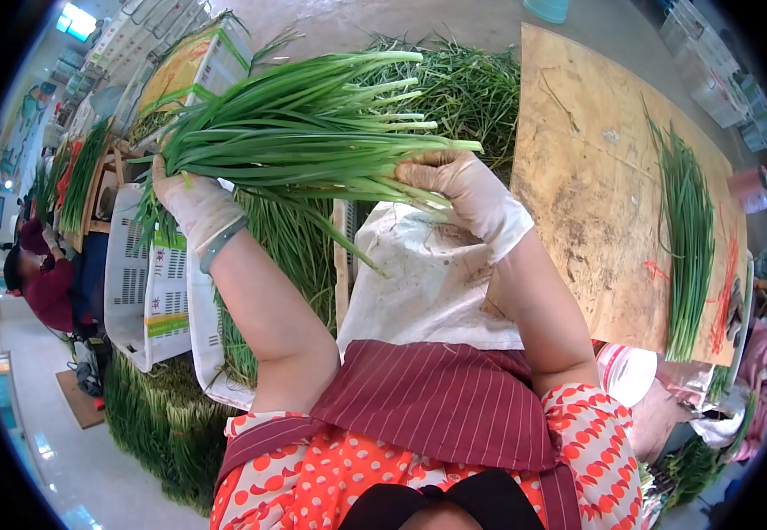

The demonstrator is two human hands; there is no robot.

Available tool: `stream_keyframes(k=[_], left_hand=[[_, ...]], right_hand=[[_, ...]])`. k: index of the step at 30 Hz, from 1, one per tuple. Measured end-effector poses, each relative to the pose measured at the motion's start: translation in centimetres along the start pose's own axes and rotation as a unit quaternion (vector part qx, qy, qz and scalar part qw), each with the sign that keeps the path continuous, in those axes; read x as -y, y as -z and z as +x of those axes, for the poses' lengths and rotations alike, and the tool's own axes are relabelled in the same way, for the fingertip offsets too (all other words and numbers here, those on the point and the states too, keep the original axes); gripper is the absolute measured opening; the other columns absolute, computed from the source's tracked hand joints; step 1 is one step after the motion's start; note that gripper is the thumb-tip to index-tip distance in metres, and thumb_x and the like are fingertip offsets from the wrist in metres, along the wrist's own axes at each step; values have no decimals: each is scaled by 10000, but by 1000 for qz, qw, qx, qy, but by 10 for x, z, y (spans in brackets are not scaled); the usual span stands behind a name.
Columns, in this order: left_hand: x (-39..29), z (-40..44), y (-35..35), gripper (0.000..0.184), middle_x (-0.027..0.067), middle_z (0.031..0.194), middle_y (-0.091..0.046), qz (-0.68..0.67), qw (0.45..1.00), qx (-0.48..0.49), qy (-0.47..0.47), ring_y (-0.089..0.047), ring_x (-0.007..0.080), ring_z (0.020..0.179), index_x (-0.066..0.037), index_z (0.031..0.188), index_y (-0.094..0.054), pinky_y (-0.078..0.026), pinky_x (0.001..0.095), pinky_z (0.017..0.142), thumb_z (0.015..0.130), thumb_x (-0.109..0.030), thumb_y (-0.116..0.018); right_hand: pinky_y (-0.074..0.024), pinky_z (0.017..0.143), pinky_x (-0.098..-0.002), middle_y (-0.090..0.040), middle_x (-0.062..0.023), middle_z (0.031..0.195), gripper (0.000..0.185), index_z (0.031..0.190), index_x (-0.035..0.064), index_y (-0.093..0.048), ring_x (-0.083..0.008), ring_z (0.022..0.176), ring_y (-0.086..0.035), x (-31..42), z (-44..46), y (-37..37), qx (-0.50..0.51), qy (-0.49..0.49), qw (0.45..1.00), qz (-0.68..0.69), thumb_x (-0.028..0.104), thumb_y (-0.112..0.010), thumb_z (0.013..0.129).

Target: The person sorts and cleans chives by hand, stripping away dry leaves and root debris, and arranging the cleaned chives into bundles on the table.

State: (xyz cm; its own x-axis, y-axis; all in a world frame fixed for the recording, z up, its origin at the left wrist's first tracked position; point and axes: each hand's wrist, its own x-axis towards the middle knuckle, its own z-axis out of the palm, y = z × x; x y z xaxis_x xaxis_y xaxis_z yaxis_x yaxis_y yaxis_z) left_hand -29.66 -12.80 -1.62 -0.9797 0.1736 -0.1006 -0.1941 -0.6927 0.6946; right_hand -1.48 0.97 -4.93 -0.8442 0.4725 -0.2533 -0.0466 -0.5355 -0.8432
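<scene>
A loose bunch of Chinese chives is held up in front of me, its pale stem ends pointing right. My left hand, in a thin whitish glove, is closed around the leafy end. At the other end my right hand, gloved too, has its fingers closed on some of the lower stems; the stems above fan out unevenly. Below the bunch, more chives lie in a white crate by my left forearm. A white sheet covers my lap.
On the right stands a wooden board with a chive bundle and red ties. A heap of loose greens lies ahead. Bundled chives stand at lower left. Another person works at far left.
</scene>
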Motion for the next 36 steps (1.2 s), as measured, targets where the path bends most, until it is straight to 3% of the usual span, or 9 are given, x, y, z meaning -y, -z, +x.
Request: stream_keyframes(k=[4, 6, 10, 12, 15, 19, 21, 25, 36], left_hand=[[10, 31, 24, 436, 194, 1110, -578, -26, 999, 21, -10, -540, 306, 1044, 30, 1099, -545, -412, 453, 942, 915, -256, -272], [13, 41, 32, 429, 192, 1090, -583, -17, 999, 28, -15, -545, 305, 1028, 32, 1081, -546, -417, 451, 936, 911, -255, -277], [9, 19, 24, 392, 178, 1019, -596, -13, 998, 53, -6, -559, 310, 978, 20, 1004, -553, -434, 450, 913, 904, -249, -286], [6, 10, 18, 385, 177, 1011, -595, 4, 999, 49, -8, -558, 313, 979, 16, 986, -552, -435, 456, 912, 902, -250, -286], [8, 23, 21, 393, 181, 1016, -590, 11, 999, 33, -24, -548, 325, 997, 9, 974, -552, -430, 482, 911, 895, -274, -291], [6, 14, 8, 415, 171, 1024, -591, -60, 997, -42, 34, -535, 344, 1009, -15, 985, -558, -413, 543, 898, 862, -338, -329], [8, 24, 15, 415, 164, 1026, -592, -87, 995, -33, 46, -534, 348, 1005, -26, 987, -561, -406, 564, 888, 849, -351, -342], [11, 25, 17, 402, 144, 1025, -598, -71, 996, -15, 50, -535, 349, 995, -55, 979, -570, -391, 597, 873, 825, -366, -367], [-1, 23, 24, 378, 115, 1022, -618, -33, 997, -56, 40, -562, 294, 984, -69, 1004, -582, -435, 501, 868, 895, -300, -303]], right_hand=[[-487, 652, -257, -676, -82, 839, 211, 934, -15, -651, -118, 757, -622, -3, 4, 0, -66, 38, 991, -114, 153, -692, 813], [-490, 664, -294, -682, -84, 830, 199, 938, 51, -671, -186, 728, -639, 2, -8, -10, -132, 180, 889, -400, 174, -700, 785], [-478, 667, -309, -680, -59, 859, 266, 990, 126, -672, -221, 735, -633, 1, -7, -7, -98, 303, 790, -524, 217, -707, 743], [-458, 717, -331, -676, -37, 866, 326, 1046, 142, -654, -208, 766, -625, 8, -9, -11, -132, 409, 584, -688, 243, -692, 738], [-431, 762, -356, -665, -36, 865, 337, 1086, 155, -635, -175, 780, -618, 0, -3, -8, -152, 493, 532, -672, 238, -670, 760], [-413, 805, -384, -659, -46, 803, 287, 1078, 137, -646, -195, 774, -618, -3, -2, -16, -176, 504, 557, -636, 202, -638, 799], [-409, 818, -378, -656, -50, 747, 240, 1051, 113, -667, -212, 759, -615, -5, -4, -22, -181, 416, 752, -479, 168, -616, 823], [-442, 750, -291, -658, -90, 731, 186, 993, 58, -688, -147, 711, -607, -14, 5, -23, -182, 305, 911, -210, 147, -597, 858], [-475, 666, -244, -676, -77, 801, 162, 909, 35, -637, -100, 629, -554, 26, -2, 62, -329, 348, 872, -101, 158, -534, 923]])
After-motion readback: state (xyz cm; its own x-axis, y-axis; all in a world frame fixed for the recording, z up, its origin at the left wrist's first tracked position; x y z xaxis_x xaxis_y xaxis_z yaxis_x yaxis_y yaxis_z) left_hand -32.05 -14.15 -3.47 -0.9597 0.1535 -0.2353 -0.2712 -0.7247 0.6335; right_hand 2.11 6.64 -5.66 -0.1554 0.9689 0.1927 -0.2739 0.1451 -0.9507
